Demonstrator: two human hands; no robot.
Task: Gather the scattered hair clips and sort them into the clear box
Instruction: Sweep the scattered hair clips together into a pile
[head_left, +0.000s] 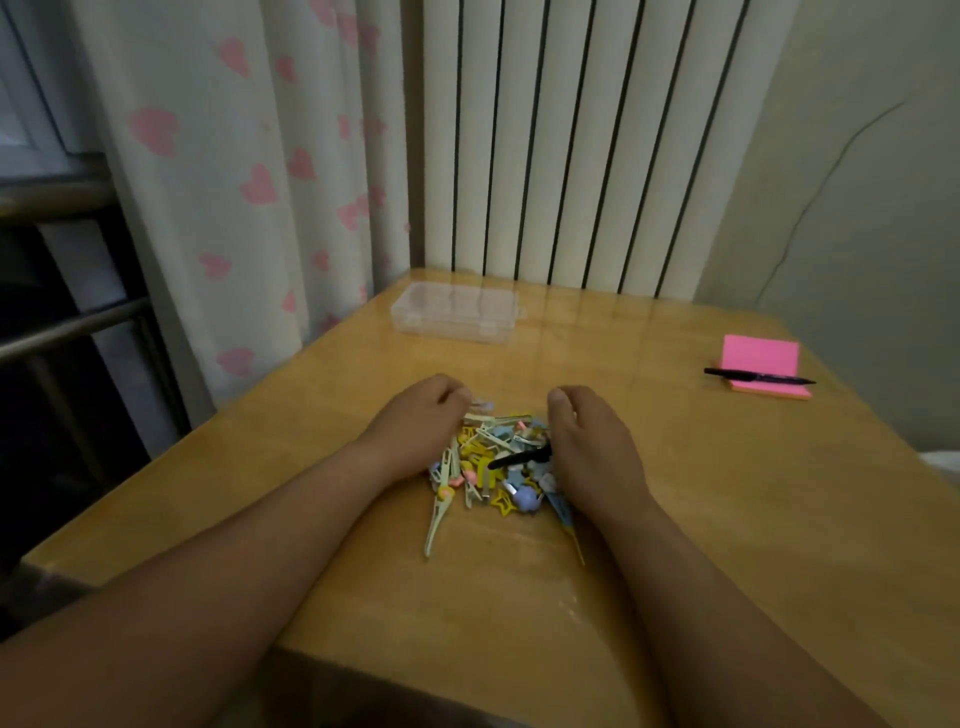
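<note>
A pile of several small hair clips (493, 467), yellow, blue, pink and pale green with one black one, lies in the middle of the wooden table (675, 519). My left hand (415, 421) cups the pile's left side and my right hand (587, 447) cups its right side, fingers curled inward and touching the clips. Whether either hand grips a clip is hidden by the fingers. The clear box (454, 312) sits shut and flat at the far edge of the table, well beyond both hands.
A pink sticky-note pad (763, 358) with a black pen (758, 375) across it lies at the far right. A white radiator (571, 145) stands behind the table, a heart-print curtain (234, 182) to the left. The table's left edge drops off beside metal rails.
</note>
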